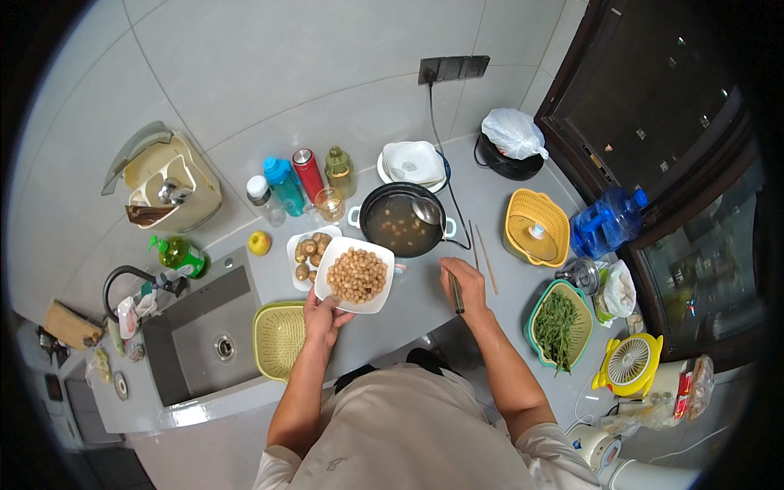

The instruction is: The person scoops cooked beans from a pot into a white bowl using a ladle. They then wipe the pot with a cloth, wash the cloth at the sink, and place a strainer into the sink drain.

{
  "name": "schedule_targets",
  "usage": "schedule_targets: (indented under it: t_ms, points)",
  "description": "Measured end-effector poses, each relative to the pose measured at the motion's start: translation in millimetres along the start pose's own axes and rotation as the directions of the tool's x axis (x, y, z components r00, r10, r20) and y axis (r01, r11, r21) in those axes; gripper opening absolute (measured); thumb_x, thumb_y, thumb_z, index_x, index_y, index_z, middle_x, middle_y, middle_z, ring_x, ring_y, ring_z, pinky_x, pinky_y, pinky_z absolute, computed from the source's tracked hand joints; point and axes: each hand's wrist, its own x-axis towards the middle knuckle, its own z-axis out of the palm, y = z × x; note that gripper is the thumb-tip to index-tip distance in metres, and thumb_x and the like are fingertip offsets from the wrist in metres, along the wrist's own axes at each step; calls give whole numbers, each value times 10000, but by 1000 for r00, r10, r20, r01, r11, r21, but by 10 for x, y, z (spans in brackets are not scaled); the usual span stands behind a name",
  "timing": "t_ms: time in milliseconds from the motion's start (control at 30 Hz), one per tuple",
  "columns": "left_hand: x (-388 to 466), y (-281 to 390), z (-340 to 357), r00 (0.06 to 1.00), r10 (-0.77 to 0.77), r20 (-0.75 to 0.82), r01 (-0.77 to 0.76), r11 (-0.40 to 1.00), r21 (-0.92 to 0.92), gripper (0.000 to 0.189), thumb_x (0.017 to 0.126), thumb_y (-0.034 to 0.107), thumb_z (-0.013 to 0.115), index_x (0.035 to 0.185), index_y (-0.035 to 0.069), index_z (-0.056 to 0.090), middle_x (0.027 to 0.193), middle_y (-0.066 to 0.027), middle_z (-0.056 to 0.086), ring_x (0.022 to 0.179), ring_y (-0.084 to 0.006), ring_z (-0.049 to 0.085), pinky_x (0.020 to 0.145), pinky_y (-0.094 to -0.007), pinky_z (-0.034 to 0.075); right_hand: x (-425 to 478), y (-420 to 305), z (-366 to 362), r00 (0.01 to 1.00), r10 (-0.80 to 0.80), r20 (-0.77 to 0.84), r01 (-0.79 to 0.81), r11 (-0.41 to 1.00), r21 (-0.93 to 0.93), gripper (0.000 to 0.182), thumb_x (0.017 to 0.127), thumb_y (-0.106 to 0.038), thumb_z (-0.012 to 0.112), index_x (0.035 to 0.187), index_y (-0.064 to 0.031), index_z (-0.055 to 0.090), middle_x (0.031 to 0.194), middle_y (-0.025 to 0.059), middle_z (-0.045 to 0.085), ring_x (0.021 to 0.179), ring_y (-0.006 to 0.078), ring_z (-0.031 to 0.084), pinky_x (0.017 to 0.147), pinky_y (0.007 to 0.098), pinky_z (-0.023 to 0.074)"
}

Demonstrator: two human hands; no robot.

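Note:
My left hand (323, 320) grips the near left corner of a white square dish (381, 301), which holds a heap of peanuts (356, 275). The dish overlaps a white plate (294, 260) of potatoes (310, 248). Just beyond it stands a black electric pot (365, 239) with pale handles, containing brownish liquid (389, 214) and some peanuts. My right hand (463, 282), in front of the pot's right side, is closed around the handle of a metal ladle (427, 211). The ladle's bowl rests inside the pot, at its right.
Left are a sink (202, 331) and a yellow-green colander (269, 343). Bottles (306, 174) and stacked white dishes (413, 162) stand behind. Rightward lie chopsticks (487, 260), a yellow basket (514, 245) and a green basket (534, 331) of leafy greens. A power cord (450, 202) runs beside the pot.

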Motion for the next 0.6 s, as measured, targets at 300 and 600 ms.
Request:
schedule_targets:
  t_ms: [300,600]
  points:
    - [10,-15,-96,999,-28,-18,28,1000,5,581,916,-61,459,1466,123,424,1170,-134,647,755,-198,696,594,-351,665,-57,132,446,950,287,-123,-264,949,173,151,929,-26,651,1071,8,687,857,86,686,726,162,685,675,305,550]
    - [-17,-7,-148,999,-32,-38,32,999,-10,547,918,-67,456,1436,106,441,1201,-135,641,837,-237,726,601,-363,666,-92,-51,697,695,713,95,-583,482,654,172,979,-62,603,1118,15,670,892,79,694,745,145,695,682,276,588]
